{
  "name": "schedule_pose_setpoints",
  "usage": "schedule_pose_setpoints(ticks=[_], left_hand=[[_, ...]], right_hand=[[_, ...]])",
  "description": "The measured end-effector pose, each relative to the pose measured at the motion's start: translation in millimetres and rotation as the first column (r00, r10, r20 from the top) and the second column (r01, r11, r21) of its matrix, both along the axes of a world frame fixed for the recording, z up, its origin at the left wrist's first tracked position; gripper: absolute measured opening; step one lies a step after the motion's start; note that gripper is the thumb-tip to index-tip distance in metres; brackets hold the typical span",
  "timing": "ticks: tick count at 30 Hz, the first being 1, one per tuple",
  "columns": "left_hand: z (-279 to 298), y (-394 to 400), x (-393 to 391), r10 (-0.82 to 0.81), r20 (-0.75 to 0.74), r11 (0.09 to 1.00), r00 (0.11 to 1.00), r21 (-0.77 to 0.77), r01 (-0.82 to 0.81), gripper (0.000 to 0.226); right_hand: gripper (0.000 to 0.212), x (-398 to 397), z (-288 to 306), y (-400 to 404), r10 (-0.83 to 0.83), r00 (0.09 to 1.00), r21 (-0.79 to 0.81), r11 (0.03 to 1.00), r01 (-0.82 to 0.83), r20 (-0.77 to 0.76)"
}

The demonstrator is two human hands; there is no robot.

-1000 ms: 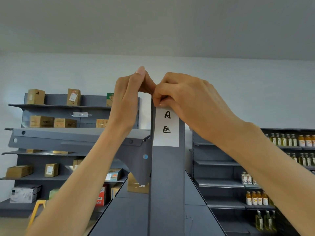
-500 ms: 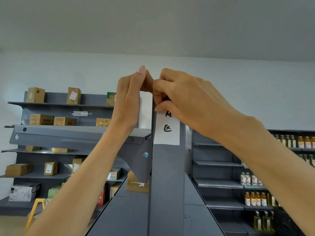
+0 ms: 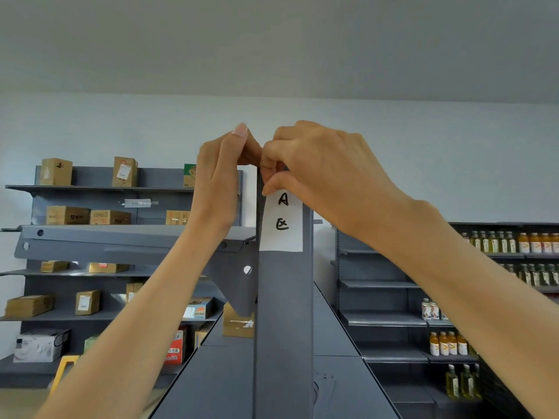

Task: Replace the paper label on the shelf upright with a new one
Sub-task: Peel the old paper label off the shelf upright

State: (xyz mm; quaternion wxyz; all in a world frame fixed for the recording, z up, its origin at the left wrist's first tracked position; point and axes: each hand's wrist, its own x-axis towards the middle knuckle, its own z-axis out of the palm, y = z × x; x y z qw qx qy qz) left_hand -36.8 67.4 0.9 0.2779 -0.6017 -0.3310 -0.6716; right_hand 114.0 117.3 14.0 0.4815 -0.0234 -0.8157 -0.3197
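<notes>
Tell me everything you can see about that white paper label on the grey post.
The paper label is a narrow white strip, taller than wide, lying flat against the front of the grey metal shelf upright near its top. Two black handwritten marks run down it: an "A" above a Chinese-looking character. Its bottom edge is straight and looks stuck down. The right hand covers its top edge, fingers pinching or pressing there, and the left hand meets it at the upright's top. Whether the top is peeling cannot be told.
</notes>
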Motion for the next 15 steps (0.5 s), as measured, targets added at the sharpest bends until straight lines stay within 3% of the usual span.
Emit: schedule_pose_setpoints(ticks=[4,15], left_hand=[[0.0,-2.6,-1.0,0.006,0.003,1.000,1.000,-0.028,-0.006,0.053],[-0.3,-2.7,2.3,-0.003,0.031,1.000,1.000,-0.031,0.004,0.057]], right_hand=[[0.014,1.4,-2.6,-1.9,0.011,1.000,-0.052,0.999,-0.010,0.013],[0.024,6.2,-5.6,-5.9,-0.012,1.000,-0.009,1.000,0.012,0.013]])
